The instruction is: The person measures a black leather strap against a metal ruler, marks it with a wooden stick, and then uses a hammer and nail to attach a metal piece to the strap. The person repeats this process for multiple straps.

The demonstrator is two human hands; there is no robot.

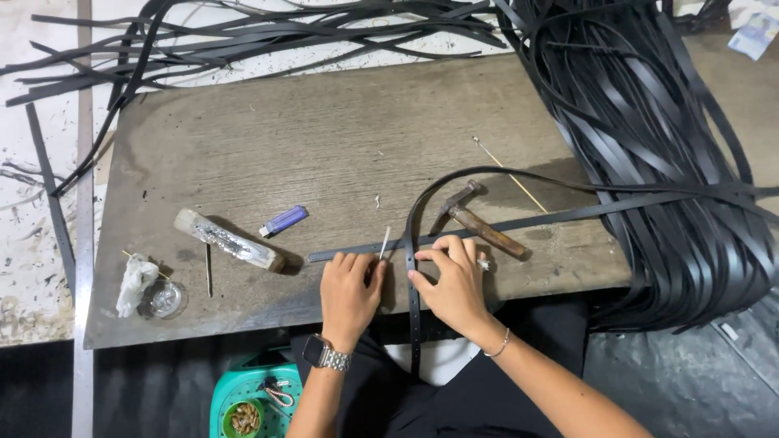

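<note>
Two hands, left hand (349, 288) and right hand (451, 280), fingers pinched on one black strap (413, 304); one hammer (479, 223) beside.

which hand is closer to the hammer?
Right. The right hand sits just below the hammer, its fingers near the handle's end. The left hand lies farther left, beyond the black strap, pinching a thin stick.

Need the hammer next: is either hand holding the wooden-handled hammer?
No, the wooden-handled hammer lies untouched on the board, while the left hand and right hand press the black leather strap.
</note>
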